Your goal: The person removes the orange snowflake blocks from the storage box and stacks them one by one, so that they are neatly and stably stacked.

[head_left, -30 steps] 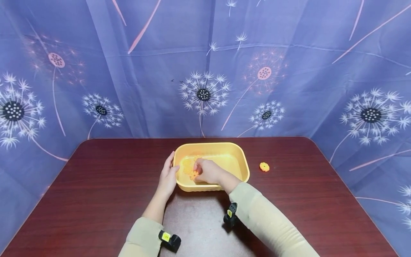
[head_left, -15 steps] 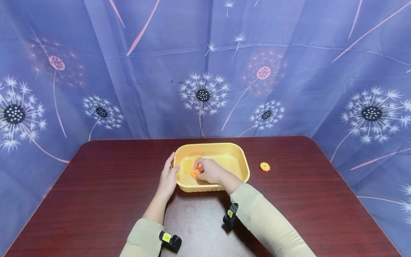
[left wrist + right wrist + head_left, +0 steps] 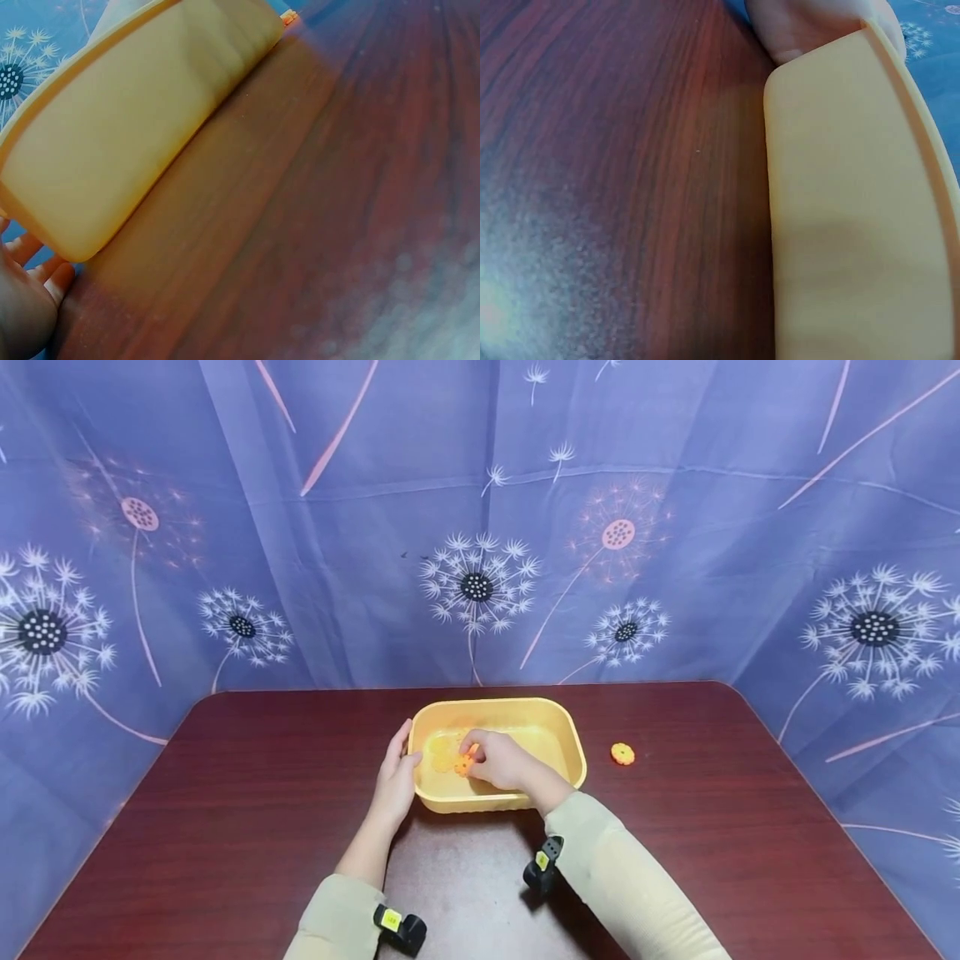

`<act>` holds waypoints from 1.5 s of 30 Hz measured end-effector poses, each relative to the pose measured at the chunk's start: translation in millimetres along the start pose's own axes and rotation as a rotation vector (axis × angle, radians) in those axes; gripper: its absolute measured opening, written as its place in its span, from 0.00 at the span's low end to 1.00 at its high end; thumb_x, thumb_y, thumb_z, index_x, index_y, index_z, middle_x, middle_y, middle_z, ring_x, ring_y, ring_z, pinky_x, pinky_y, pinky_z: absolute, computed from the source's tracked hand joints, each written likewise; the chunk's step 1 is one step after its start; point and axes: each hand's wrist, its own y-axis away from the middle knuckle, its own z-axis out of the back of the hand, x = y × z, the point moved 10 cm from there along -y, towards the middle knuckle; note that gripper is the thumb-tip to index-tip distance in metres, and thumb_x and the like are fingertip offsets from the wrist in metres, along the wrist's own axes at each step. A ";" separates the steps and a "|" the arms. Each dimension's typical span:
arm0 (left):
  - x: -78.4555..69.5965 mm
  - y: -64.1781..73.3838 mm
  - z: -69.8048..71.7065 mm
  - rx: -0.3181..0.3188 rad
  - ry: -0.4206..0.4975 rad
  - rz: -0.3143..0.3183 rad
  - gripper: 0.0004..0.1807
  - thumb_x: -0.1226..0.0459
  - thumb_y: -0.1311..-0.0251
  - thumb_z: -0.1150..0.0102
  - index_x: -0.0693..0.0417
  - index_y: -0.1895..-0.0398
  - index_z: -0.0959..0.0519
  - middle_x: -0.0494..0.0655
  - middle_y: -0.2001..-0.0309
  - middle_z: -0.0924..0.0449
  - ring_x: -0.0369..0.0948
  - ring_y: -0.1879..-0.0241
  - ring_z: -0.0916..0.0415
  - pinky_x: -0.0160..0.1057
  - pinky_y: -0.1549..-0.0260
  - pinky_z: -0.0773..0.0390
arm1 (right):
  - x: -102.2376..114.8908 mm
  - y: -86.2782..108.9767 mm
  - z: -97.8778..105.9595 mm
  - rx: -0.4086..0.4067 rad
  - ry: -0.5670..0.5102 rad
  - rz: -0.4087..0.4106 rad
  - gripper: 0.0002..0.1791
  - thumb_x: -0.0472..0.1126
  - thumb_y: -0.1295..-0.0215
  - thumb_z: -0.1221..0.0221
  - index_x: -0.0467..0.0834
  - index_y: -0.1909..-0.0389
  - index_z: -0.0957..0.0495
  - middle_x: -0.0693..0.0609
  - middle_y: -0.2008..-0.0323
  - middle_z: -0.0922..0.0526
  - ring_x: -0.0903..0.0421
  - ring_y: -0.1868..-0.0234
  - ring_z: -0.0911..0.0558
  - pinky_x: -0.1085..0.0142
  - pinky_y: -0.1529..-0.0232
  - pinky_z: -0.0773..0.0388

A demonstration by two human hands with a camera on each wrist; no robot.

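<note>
A rectangular yellow plastic basin [image 3: 480, 804] with rounded corners stands on the table. My left hand [image 3: 393, 783] holds its left end, thumb at the rim and fingers along the outer wall. Over the front wall reaches my right hand [image 3: 504, 762], which pinches a small orange flower-shaped piece [image 3: 463, 767] low inside the basin. Paler yellow pieces [image 3: 442, 753] lie on the basin floor, left of those fingertips. In the right wrist view, the basin's outer wall [image 3: 855, 187] hides the right hand's fingers.
To the right of the basin, a round orange piece with a scalloped edge [image 3: 622, 753] lies on the dark red wooden table [image 3: 712, 827]. A blue curtain with dandelion prints [image 3: 360, 577] hangs behind and at both sides.
The orange piece between the right fingers has turned slightly and shows more of its flower outline. Both hands stay at the basin, and the head view has shifted a little.
</note>
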 end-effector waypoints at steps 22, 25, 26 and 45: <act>4.0 2.8 -4.8 0.016 0.041 -0.006 0.31 0.69 0.33 0.63 0.52 0.26 0.50 0.53 0.26 0.50 0.49 0.29 0.49 0.52 0.33 0.42 | -16.5 8.5 20.9 -0.069 -0.341 -0.066 0.16 0.27 0.44 0.43 0.34 0.52 0.26 0.46 0.75 0.22 0.59 0.81 0.26 0.65 0.77 0.22; 3.7 2.2 -3.0 0.013 0.038 -0.009 0.31 0.69 0.33 0.63 0.52 0.26 0.49 0.54 0.26 0.49 0.48 0.29 0.49 0.52 0.33 0.42 | -17.2 10.5 22.7 -0.081 -0.368 -0.047 0.17 0.28 0.44 0.43 0.34 0.52 0.26 0.44 0.74 0.21 0.59 0.80 0.25 0.66 0.76 0.23; 3.2 1.9 -2.4 0.013 0.038 -0.012 0.31 0.69 0.34 0.63 0.52 0.26 0.49 0.54 0.26 0.49 0.48 0.29 0.50 0.52 0.33 0.42 | -17.6 11.4 23.5 -0.085 -0.380 -0.040 0.17 0.28 0.44 0.43 0.34 0.52 0.26 0.43 0.74 0.20 0.59 0.79 0.25 0.66 0.76 0.23; -1.0 0.0 0.5 -0.001 0.012 -0.008 0.31 0.68 0.33 0.63 0.50 0.26 0.49 0.51 0.26 0.51 0.47 0.27 0.52 0.50 0.32 0.44 | -32.1 31.1 46.2 -0.172 -0.590 0.001 0.20 0.28 0.41 0.44 0.28 0.47 0.31 0.28 0.65 0.21 0.51 0.71 0.18 0.58 0.67 0.17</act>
